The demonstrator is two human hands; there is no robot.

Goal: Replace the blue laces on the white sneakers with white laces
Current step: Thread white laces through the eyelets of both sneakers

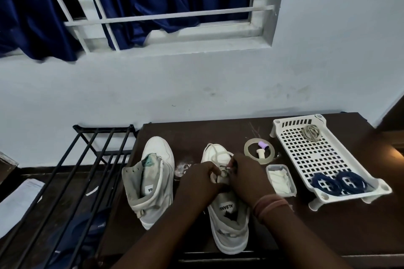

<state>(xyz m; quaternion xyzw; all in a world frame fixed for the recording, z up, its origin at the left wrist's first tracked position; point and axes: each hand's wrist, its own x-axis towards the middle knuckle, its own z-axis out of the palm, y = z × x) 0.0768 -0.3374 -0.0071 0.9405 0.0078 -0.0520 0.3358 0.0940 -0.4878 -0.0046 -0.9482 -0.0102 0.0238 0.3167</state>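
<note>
Two white sneakers stand on a dark table point(218, 135). The left sneaker point(150, 181) has no lace and gapes open. Over the middle of the right sneaker point(229, 223) both my hands work at a white lace point(215, 150) that crosses its toe end. My left hand point(200, 178) pinches the lace at the eyelets. My right hand point(247, 172) pinches the lace close beside it. Two coiled blue laces point(337, 183) lie at the near end of a white perforated tray point(306, 159).
A coiled pale lace point(311, 133) lies at the tray's far end. A clear tape ring point(259, 153) with a small purple piece and a clear box of white cloth point(281, 179) sit between sneaker and tray. A black metal rack point(87, 170) stands to the left.
</note>
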